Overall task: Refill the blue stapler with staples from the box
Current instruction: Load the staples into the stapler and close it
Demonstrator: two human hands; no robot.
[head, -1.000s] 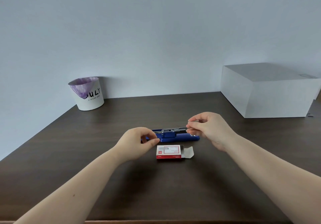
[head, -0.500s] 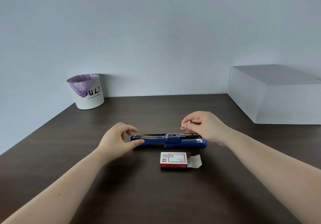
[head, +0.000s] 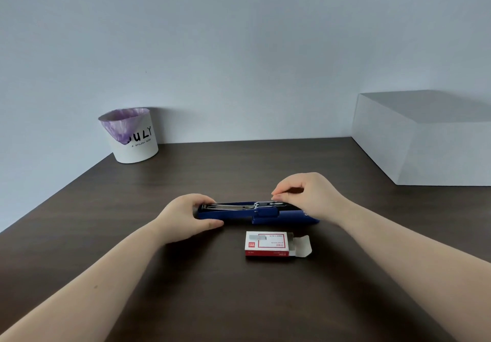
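The blue stapler point(head: 263, 215) lies flat and opened out on the dark table point(head: 212, 288), its metal staple channel facing up. My left hand point(head: 186, 215) grips the stapler's left end, thumb in front and fingers behind. My right hand point(head: 309, 195) hovers over the right half of the channel with fingertips pinched together; whether a strip of staples is between them I cannot tell. The red and white staple box point(head: 267, 243) rests just in front of the stapler, its right flap open.
A white cup-shaped bin point(head: 132, 139) with a purple liner stands at the back left by the wall. A large white box point(head: 425, 139) occupies the back right of the table.
My left hand moved right and closed around the stapler's left end. My right hand dropped lower, bringing its pinched fingertips down to the staple channel.
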